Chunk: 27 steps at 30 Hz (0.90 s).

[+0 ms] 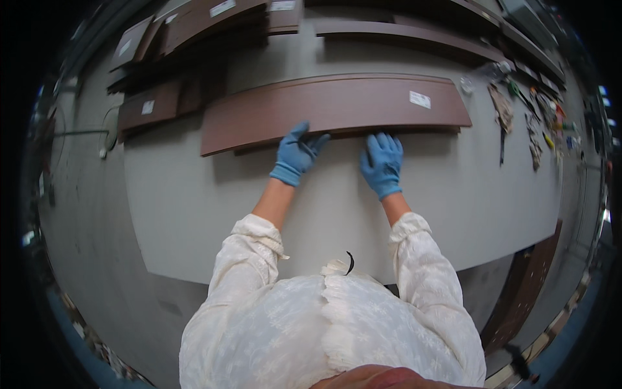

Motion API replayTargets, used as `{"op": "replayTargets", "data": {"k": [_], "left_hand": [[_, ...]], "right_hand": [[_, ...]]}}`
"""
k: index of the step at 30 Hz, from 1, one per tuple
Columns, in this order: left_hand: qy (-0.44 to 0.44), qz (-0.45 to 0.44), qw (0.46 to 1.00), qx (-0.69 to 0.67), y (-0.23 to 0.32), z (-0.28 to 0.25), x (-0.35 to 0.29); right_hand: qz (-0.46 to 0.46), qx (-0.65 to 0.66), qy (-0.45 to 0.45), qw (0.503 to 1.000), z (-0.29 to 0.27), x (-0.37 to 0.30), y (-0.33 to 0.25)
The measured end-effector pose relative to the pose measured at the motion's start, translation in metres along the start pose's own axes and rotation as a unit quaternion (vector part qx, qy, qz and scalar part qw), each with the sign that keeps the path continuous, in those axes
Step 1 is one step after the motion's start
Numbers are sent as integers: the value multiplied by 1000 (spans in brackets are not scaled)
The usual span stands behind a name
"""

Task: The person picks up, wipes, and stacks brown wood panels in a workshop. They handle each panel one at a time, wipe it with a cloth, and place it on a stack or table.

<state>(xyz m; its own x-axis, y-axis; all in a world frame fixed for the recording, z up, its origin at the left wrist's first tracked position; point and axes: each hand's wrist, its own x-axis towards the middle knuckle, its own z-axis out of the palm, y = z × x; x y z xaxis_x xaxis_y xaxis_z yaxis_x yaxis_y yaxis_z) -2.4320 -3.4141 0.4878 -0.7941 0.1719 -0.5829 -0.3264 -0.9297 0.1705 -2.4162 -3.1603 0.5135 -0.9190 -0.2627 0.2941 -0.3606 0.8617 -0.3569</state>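
Note:
A long brown wooden board [324, 107] with a white label lies across the table in front of me. Another board's edge shows beneath it, slightly offset. My left hand [297, 154], in a blue glove, is at the board's near edge, left of the middle. Its fingers and thumb are apart, with one finger reaching up against the board. Farther right, my right hand [382, 161], also gloved in blue, has its fingertips at the same edge, back of the hand up. Its fingers look stretched out rather than wrapped round the wood.
Stacked brown boards [207, 29] stand at the far left, with shorter brown pieces [152, 107] below them. Long boards [414, 37] lie along the far side. A clear plastic bottle [487, 72] and assorted hand tools [538, 123] lie on the grey table [337, 214] at the right.

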Motion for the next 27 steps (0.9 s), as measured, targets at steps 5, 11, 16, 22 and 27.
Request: {"op": "replayTargets", "data": {"k": [5, 11, 16, 22, 27], "left_hand": [[-23, 16, 998, 49, 17, 26, -5], [-77, 18, 997, 15, 10, 16, -7], [-72, 28, 997, 24, -6, -2, -8], [-111, 18, 993, 22, -12, -5, -13], [-117, 12, 993, 2, -10, -20, 5]], "right_hand": [[40, -64, -22, 997, 30, 28, 11], [10, -112, 5, 994, 55, 32, 23], [20, -119, 3, 993, 52, 30, 21], [31, -57, 4, 998, 49, 29, 23], [37, -30, -14, 999, 39, 19, 30]]}}
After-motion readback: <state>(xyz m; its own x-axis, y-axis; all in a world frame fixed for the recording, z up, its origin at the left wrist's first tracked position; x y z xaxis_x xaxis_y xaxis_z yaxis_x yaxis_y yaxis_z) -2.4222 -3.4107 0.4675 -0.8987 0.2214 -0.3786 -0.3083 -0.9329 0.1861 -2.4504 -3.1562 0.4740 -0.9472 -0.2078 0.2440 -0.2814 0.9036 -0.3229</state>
